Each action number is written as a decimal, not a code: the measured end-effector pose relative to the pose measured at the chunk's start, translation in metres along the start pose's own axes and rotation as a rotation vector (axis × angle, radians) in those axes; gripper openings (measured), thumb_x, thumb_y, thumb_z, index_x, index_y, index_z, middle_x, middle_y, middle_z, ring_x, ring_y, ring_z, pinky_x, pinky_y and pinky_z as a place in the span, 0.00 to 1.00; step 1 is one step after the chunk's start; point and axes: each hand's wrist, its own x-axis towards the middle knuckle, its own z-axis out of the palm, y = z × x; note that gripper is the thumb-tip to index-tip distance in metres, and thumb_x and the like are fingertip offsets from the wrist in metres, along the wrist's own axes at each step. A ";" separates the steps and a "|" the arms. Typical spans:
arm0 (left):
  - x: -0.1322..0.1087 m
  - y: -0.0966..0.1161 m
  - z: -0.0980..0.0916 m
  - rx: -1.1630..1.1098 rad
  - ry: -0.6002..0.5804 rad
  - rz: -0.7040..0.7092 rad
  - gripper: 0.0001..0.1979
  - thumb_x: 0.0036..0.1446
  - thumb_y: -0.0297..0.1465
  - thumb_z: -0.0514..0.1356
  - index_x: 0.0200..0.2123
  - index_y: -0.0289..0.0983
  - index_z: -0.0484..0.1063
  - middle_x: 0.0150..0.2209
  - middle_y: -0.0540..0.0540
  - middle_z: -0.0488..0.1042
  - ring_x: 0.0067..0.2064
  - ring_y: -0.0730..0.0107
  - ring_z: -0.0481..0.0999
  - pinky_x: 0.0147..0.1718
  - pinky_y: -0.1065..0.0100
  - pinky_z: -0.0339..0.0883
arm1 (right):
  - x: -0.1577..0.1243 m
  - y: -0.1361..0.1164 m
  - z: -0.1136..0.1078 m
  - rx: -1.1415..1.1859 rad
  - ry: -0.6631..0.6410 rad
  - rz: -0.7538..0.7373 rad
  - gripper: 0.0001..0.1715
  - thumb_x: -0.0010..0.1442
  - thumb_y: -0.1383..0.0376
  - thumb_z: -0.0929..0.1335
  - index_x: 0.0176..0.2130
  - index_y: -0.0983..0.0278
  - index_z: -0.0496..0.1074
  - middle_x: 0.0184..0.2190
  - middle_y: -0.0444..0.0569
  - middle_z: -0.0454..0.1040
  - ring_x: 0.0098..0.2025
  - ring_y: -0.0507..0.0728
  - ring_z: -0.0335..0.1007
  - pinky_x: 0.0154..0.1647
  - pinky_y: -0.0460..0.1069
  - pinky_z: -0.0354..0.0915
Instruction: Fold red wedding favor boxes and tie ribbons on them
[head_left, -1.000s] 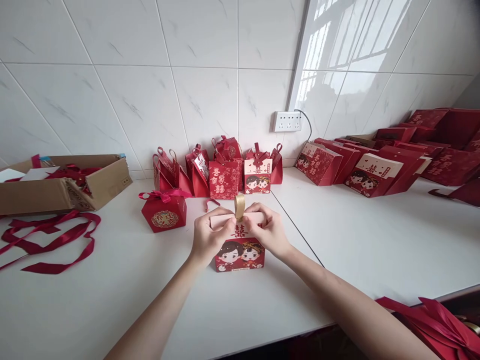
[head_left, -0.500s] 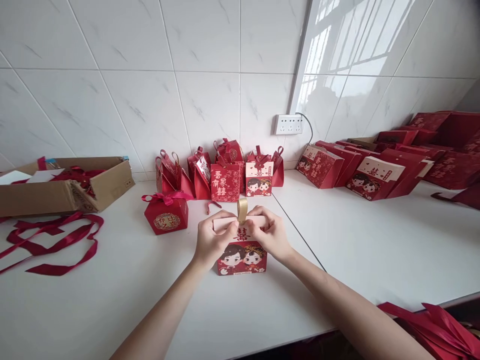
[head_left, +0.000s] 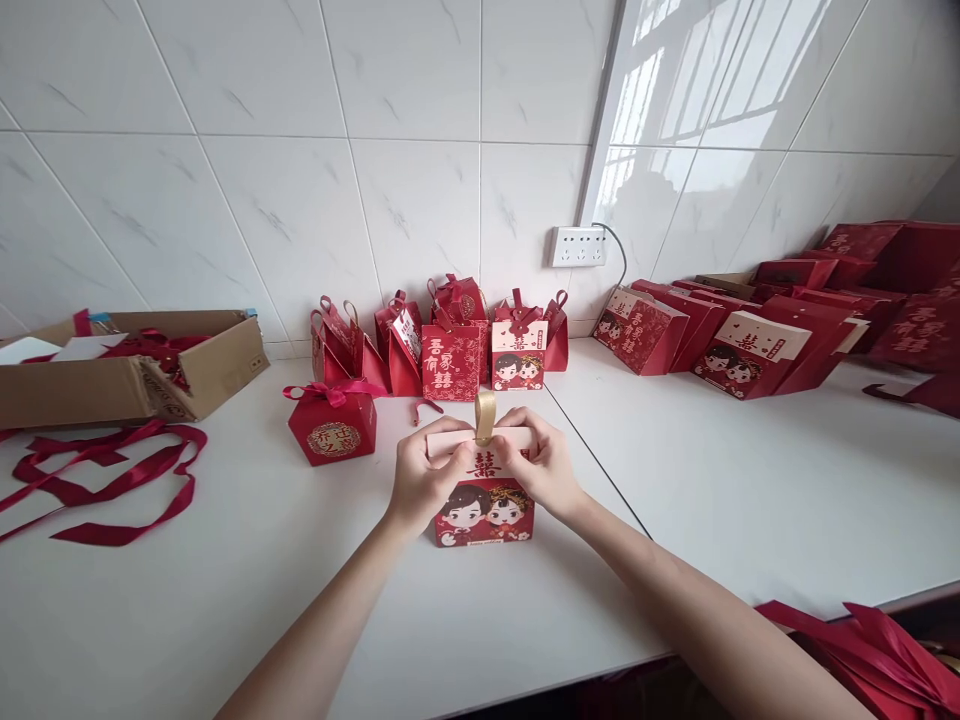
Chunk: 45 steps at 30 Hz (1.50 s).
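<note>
A red and white gift box printed with two cartoon figures stands upright on the white table in front of me. From the middle of its top edge rises a loop of gold ribbon. My left hand grips the left side of that edge, thumb on the front and fingers behind. On the other side my right hand pinches the edge the same way. Both thumbs are close to the ribbon's base. The fingertips behind the box are hidden.
Several finished-looking red boxes line the tiled wall, with a bow-tied red box nearer on the left. A cardboard box and loose red ribbon lie far left. More red boxes stand right, near a power socket.
Almost nothing differs. Both hands keep their grip on the box's top edge, and the view has shifted very slightly.
</note>
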 end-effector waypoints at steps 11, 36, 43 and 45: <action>0.000 -0.003 0.003 -0.020 0.019 -0.034 0.09 0.51 0.36 0.64 0.30 0.35 0.73 0.27 0.49 0.74 0.29 0.73 0.73 0.29 0.75 0.67 | 0.000 0.002 0.000 -0.050 0.001 -0.020 0.12 0.55 0.57 0.66 0.28 0.62 0.62 0.20 0.39 0.63 0.19 0.48 0.53 0.18 0.44 0.54; -0.003 -0.001 0.004 -0.006 0.021 -0.030 0.13 0.52 0.40 0.61 0.28 0.34 0.73 0.27 0.46 0.75 0.30 0.68 0.75 0.28 0.70 0.68 | -0.004 0.002 -0.001 -0.123 0.037 -0.128 0.08 0.58 0.60 0.67 0.34 0.61 0.66 0.27 0.44 0.71 0.25 0.51 0.66 0.22 0.46 0.63; -0.003 -0.001 0.007 -0.044 0.031 -0.042 0.13 0.49 0.39 0.65 0.32 0.34 0.75 0.32 0.44 0.78 0.34 0.65 0.78 0.33 0.68 0.72 | -0.008 0.004 0.001 -0.148 0.090 -0.256 0.10 0.58 0.63 0.68 0.41 0.59 0.65 0.34 0.47 0.73 0.34 0.55 0.72 0.33 0.49 0.70; -0.003 -0.001 0.006 0.021 0.025 -0.003 0.12 0.51 0.39 0.63 0.29 0.34 0.75 0.29 0.45 0.78 0.32 0.67 0.77 0.32 0.69 0.70 | -0.009 0.004 0.001 -0.133 0.098 -0.233 0.12 0.58 0.62 0.69 0.42 0.59 0.64 0.32 0.46 0.73 0.32 0.55 0.72 0.31 0.49 0.70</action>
